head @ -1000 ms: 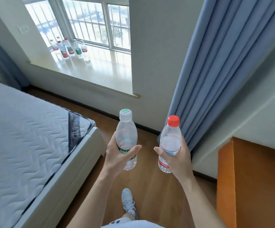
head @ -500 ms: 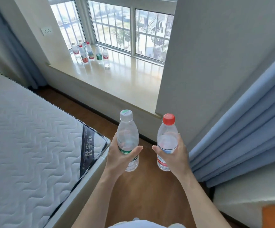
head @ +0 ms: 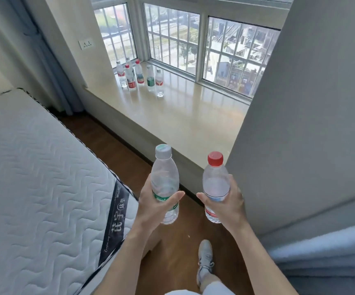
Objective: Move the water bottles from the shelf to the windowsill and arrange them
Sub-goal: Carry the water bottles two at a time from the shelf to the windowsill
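Observation:
My left hand [head: 153,206] grips a clear water bottle with a white cap and green label [head: 164,179], held upright. My right hand [head: 227,204] grips a clear bottle with a red cap and red-blue label [head: 215,184], also upright. Both are held over the wooden floor, just short of the near edge of the beige windowsill [head: 183,116]. At the sill's far left corner stand several bottles in a cluster [head: 139,75], some red-capped, one with a green label. The shelf is out of view.
A white quilted mattress [head: 34,177] fills the left side, leaving a narrow strip of wooden floor [head: 172,252] between it and the sill. A grey wall pillar [head: 310,103] stands right, with blue curtain [head: 325,258] below. My shoe [head: 204,258] is on the floor.
The view has swung and advanced toward the window; the sill and its bottles are nearer and larger. Both hands keep the same grip on their bottles. The orange cabinet has left view.

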The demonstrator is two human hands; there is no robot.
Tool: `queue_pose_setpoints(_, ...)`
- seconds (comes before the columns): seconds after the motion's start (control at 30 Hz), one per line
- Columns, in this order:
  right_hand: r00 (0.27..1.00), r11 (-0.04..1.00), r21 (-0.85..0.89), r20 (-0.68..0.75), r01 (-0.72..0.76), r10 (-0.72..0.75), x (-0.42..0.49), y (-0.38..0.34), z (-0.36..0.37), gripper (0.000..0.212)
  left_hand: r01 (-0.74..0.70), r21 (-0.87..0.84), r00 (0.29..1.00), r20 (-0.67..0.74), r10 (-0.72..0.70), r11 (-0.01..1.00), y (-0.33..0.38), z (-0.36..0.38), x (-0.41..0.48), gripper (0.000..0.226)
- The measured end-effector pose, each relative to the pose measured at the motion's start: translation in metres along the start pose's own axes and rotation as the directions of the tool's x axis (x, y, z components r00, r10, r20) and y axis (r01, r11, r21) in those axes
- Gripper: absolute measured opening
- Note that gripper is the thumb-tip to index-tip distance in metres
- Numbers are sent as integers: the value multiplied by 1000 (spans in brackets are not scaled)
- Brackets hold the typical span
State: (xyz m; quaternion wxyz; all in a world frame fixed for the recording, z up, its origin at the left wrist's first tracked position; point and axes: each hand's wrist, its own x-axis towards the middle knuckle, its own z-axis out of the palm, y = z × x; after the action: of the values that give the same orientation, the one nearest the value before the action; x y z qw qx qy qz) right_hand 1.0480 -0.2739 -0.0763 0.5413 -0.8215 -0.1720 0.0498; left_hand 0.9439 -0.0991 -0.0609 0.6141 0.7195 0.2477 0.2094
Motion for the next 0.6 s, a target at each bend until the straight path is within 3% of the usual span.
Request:
queue_pose_setpoints(0.3,982,993,85,162,80,-93,188,-11,5,61,-29,80,981,-191,44,996,28,45,141,60)
queue_pose_setpoints(0.6,932,986,154,346,56,-107,282,-19,59,56,15,116,920,-391,32,993,18,30,212,60)
